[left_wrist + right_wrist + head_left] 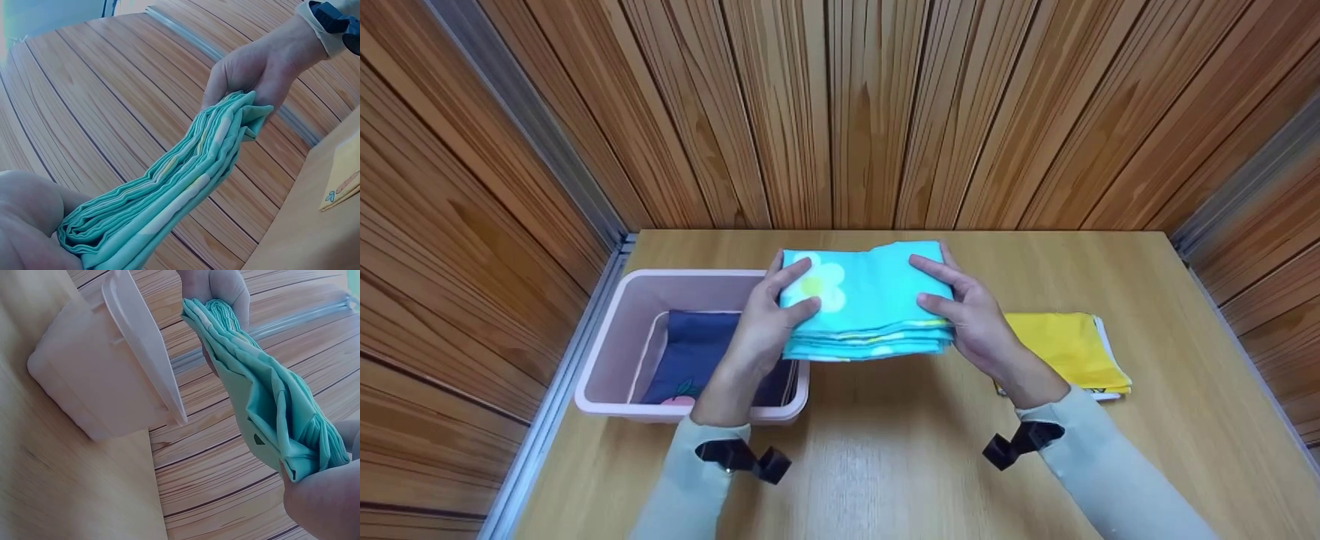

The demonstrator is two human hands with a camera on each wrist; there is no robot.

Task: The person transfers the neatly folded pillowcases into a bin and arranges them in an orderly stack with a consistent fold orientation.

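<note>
Both hands, left [765, 319] and right [967, 319], grip the folded turquoise cloth [866, 300] by its ends, held up at frame centre. One dark cloth [694, 352] already lies in the pink bin [615, 330]; the yellow cloth [1069, 349] waits at right.

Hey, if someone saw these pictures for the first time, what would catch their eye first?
The folded turquoise cloth with a white flower print, held up above the middle of the wooden table, with the left hand and right hand each keeping a grip on one end. Next, the pink plastic bin at the left with a navy cloth inside, and a folded yellow cloth lying at the right.
</note>
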